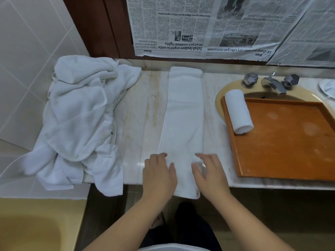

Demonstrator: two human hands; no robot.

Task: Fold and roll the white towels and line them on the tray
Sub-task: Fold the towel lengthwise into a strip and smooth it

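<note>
Both hands are lying on the near end of the folded towel [183, 120], left hand [159, 175] and right hand [210, 176] flat, fingers straight and slightly spread, pressing the cloth between them. The towel is stretching away as a long narrow white strip across the marble counter [141, 113]. Further right, one rolled towel [239, 111] is sitting against the left wall of the wooden tray [290, 142]. Left, a heap of towels [79, 116] is waiting, crumpled.

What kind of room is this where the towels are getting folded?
Most likely a bathroom. There is a sink with a metal faucet set in a marble counter, and tiled walls beside it. A pile of white towels fits that too.
</note>
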